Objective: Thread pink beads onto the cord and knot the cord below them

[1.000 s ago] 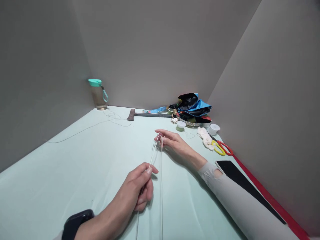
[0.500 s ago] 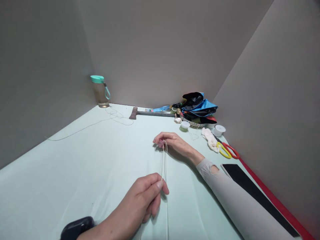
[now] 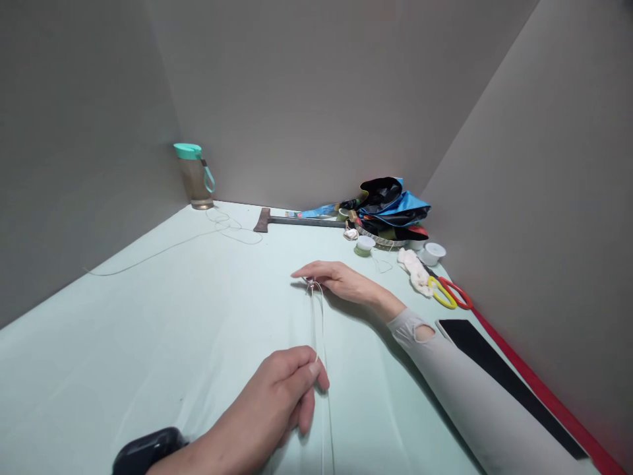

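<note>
My left hand (image 3: 291, 389) is closed in a pinch on a thin white cord (image 3: 323, 336), low in the middle of the view. Strands of the cord run from its fingertips up to my right hand (image 3: 339, 278), and others trail down past the bottom edge. My right hand lies low over the cloth, index finger stretched out, its other fingertips closed where the cord loops over. A tiny purplish, shiny piece (image 3: 311, 284) sits at those fingertips, too small to make out and partly hidden by them.
A bottle (image 3: 194, 175) stands at the back left, beside loose thread (image 3: 163, 252). Along the back lie a hatchet (image 3: 301, 221) and a blue-black bag (image 3: 395, 211). Spools (image 3: 364, 244), white fabric (image 3: 415, 272), scissors (image 3: 450, 293) and a black flat panel (image 3: 504, 376) line the right.
The right fingertips have shifted slightly left and the index finger has straightened. Less of the purplish piece shows now. The left hand keeps its pinch on the cord, moved slightly left.
</note>
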A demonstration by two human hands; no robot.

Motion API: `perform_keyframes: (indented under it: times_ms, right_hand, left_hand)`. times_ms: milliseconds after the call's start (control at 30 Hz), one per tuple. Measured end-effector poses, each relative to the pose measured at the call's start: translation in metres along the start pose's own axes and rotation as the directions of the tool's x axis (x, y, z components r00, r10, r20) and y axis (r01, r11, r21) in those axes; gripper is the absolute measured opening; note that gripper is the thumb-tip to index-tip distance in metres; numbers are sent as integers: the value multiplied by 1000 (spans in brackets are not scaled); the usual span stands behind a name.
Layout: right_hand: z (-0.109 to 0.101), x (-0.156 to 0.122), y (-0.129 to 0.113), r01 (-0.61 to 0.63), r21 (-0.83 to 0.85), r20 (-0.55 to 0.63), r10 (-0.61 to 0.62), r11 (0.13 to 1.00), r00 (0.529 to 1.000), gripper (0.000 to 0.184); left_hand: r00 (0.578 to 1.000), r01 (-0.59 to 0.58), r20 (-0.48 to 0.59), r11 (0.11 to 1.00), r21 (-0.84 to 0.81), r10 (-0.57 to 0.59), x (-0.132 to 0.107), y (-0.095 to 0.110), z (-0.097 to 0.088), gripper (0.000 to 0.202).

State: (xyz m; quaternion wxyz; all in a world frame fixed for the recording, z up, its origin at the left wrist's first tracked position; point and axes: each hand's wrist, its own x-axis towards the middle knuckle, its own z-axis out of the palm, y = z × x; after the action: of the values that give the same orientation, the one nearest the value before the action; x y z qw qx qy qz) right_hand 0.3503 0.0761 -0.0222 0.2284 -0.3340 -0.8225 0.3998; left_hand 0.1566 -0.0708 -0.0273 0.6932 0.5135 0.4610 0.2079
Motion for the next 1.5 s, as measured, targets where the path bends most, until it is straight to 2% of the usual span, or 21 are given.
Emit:
perform_keyframes:
  times_ms: [67, 133, 267, 367, 500, 567, 667, 733, 800, 900, 1000, 1067, 1167, 1267, 1367, 1433, 1500]
  right_hand:
    - [-2, -6, -2, -36, -99, -73, 28, 994, 997, 71]
    - [0, -13, -5, -105, -178, -186, 71, 978, 980, 68]
    - [15, -34, -18, -273, -258, -374, 165, 927, 913, 32]
    - [37, -49, -32, -359, -289, -424, 217, 888, 879, 20]
    - [60, -59, -45, -389, -268, -445, 245, 882, 861, 10]
    - [62, -58, -47, -394, -214, -448, 269, 894, 852, 8]
    - [51, -56, -47, -416, -54, -422, 357, 908, 833, 8]
    - [39, -57, -47, -431, 84, -346, 432, 898, 833, 2]
    - [26, -64, -49, -449, 190, -235, 484, 873, 843, 13]
    - [9, -81, -51, -490, 221, -78, 516, 843, 853, 31]
    - [-7, -97, -51, -523, 126, 20, 525, 843, 851, 35]
    - [-19, -100, -51, -523, 7, 30, 523, 852, 852, 27]
    - [-35, -88, -52, -490, -190, -43, 492, 851, 870, 15]
    - [-45, -67, -53, -459, -341, -157, 432, 820, 888, 21]
    - [-40, -55, -54, -458, -464, -268, 373, 758, 888, 21]
    - [-28, -55, -55, -471, -529, -356, 319, 706, 878, 17]
    - [-10, -63, -57, -462, -577, -412, 248, 674, 877, 17]
  left_hand:
    - [1000, 13, -5, 1000, 18, -12, -1, 2, 0, 27]
    - [1000, 9, -8, 999, 43, -9, -2, 4, 0, 27]
    - [1000, 9, -5, 997, 73, -8, -2, 5, -1, 26]
    - [1000, 1, 1, 998, 69, -1, -2, 5, 0, 23]
    - [1000, -15, 9, 997, 74, 14, -4, 6, -1, 22]
    - [1000, -16, 19, 998, 64, 14, -5, 7, -1, 21]
    - [999, -11, 30, 999, 38, 9, -5, 9, -2, 20]
    - [999, -10, 38, 1000, 26, 9, -5, 10, -2, 21]
    - [999, -15, 43, 1000, 16, 14, -7, 11, -2, 22]
    - [999, -25, 40, 1000, -7, 26, -14, 12, -1, 24]
    - [999, -19, 38, 999, -32, 20, -25, 10, -3, 26]
    - [1000, -11, 26, 999, -45, 13, -31, 8, -5, 28]
    - [1000, -12, -17, 999, -39, 12, -33, 4, -6, 30]
    - [998, -16, -54, 1000, 18, 17, -31, 2, -6, 30]
    - [997, -16, -72, 994, 111, 24, -33, 3, -6, 31]
    - [993, -52, -94, 965, 257, 78, -37, 7, -11, 31]
    - [975, -120, -99, 841, 527, 201, -41, 15, -18, 33]
